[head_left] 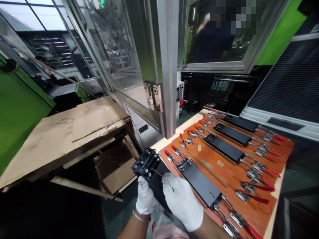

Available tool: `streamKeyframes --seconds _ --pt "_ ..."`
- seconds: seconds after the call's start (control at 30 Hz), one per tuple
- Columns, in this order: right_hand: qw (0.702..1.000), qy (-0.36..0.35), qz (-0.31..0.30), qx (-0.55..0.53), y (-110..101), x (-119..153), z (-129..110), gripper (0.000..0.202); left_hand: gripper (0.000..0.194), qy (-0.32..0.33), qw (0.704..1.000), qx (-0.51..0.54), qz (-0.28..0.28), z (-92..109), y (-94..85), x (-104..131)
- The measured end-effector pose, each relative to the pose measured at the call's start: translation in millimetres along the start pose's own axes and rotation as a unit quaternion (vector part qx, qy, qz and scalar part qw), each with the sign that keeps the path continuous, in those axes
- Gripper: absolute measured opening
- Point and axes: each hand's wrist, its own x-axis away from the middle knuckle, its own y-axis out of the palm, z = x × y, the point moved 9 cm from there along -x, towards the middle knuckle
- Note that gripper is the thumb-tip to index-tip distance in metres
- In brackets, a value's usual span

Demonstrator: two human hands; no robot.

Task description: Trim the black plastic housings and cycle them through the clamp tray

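Observation:
Low in the middle, my left hand [145, 196] in a white glove is wrapped round the side of a long black part [157, 186], which tilts up toward the left. Its upper end carries a block [147, 163] with several silver screws. My right hand [181, 199], also gloved, pinches a thin metal tool [157, 172] whose tip reaches the block. Beside my right hand, a similar black part [199, 182] lies clamped on an orange board [259, 159].
More black parts [224, 147] sit between red-handled toggle clamps [259, 199] on the board. A metal-framed door [170, 66] stands just ahead. Cardboard [67, 126] covers a table at left. Behind the glass stands a person [211, 41].

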Motion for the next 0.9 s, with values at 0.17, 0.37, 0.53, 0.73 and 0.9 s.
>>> streamKeyframes --seconds 0.17,0.37,0.53,0.73,0.9 --pt "0.998 0.0 0.054 -0.03 -10 -9 9 0.035 0.077 -0.002 1.0 -0.008 -0.019 1 12.3 6" --pt "0.988 0.02 0.062 -0.139 -14 -10 17 0.032 0.061 0.002 0.999 0.042 -0.033 4 25.4 2" --pt "0.973 0.064 0.011 -0.22 -15 -7 10 0.035 0.054 -0.025 0.993 0.068 -0.094 8 44.5 1" --pt "0.94 0.165 -0.062 -0.293 -1 -6 18 0.031 0.055 -0.061 0.987 0.068 -0.132 12 62.5 4" --pt "0.977 0.076 -0.017 -0.196 -9 -5 -2 0.031 0.057 -0.048 0.99 0.068 -0.115 8 50.2 0"
